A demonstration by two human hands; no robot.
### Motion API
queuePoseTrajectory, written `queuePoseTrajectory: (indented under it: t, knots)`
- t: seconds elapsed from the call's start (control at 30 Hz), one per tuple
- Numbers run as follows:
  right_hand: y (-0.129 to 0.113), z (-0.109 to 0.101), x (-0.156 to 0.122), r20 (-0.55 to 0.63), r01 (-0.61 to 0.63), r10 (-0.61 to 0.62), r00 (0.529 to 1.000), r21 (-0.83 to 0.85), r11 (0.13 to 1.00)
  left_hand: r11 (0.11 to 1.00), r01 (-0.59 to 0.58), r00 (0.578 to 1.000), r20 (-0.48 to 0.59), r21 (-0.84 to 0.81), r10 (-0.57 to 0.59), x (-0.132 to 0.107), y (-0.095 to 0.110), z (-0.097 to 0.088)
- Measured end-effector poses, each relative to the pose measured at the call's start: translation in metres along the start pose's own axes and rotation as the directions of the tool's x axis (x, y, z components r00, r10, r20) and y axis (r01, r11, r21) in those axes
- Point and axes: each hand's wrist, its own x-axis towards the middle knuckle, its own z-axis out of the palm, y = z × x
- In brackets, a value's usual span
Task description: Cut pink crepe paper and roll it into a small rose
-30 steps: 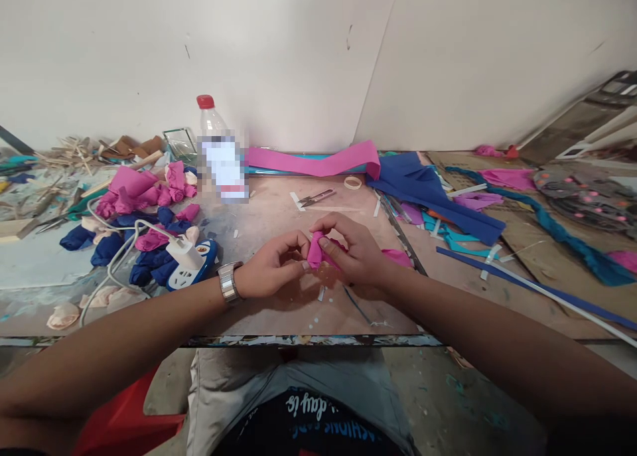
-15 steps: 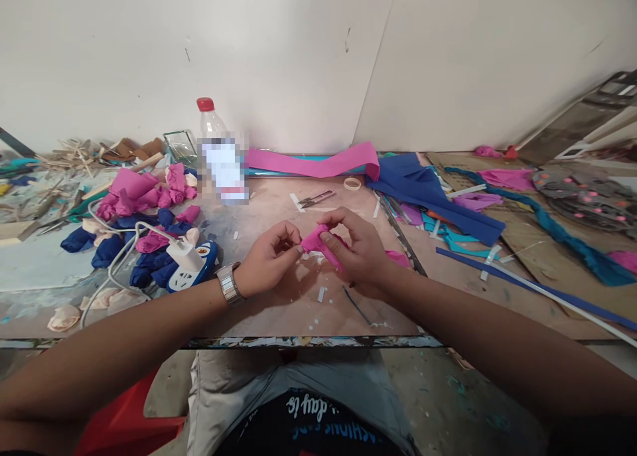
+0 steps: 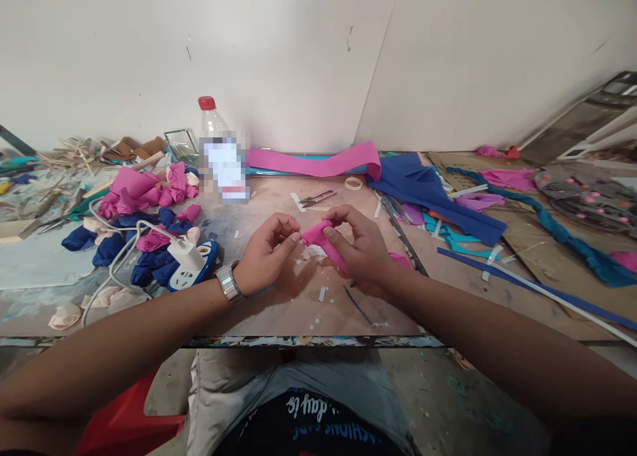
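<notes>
My right hand (image 3: pixel 352 242) grips a strip of pink crepe paper (image 3: pixel 318 232), thumb pressed on top and fingers behind. The left end of the strip is gathered to a narrow tip. At that tip, the thumb and fingertips of my left hand (image 3: pixel 269 249) are pinched together. Another piece of the pink paper shows beyond my right wrist, lying low over the table. Beneath the hands, a small whitish patch and bits of white scrap rest on the tabletop (image 3: pixel 279 303). A craft knife (image 3: pixel 318 198) lies behind the hands.
Rolled pink and blue paper flowers (image 3: pixel 132 194) pile up at left, beside a power strip (image 3: pixel 192 273) with a white cable. A bottle (image 3: pixel 206 104) and a lit phone (image 3: pixel 226 167) stand at the back. Blue paper (image 3: pixel 438 197) and a tape ring (image 3: pixel 353 184) are rightward.
The pink paper has turned slightly in my right hand, showing a smoother, flatter top. My left fingers have shifted a little at its tip.
</notes>
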Motion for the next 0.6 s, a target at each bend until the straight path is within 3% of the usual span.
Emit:
queuePoseTrajectory:
  t: [0.33, 0.6]
  knots:
    - [-0.002, -0.0001, -0.0021, 0.1, -0.022, 0.016, 0.995, 0.057, 0.998, 0.997, -0.023, 0.967, 0.252, -0.068, 0.04, -0.0034, 0.0018, -0.0005]
    - [-0.0025, -0.0006, -0.0009, 0.129, -0.016, 0.009, 0.992, 0.058, 0.998, 0.999, -0.039, 0.937, 0.346, -0.016, 0.042, -0.0059, 0.0017, 0.0013]
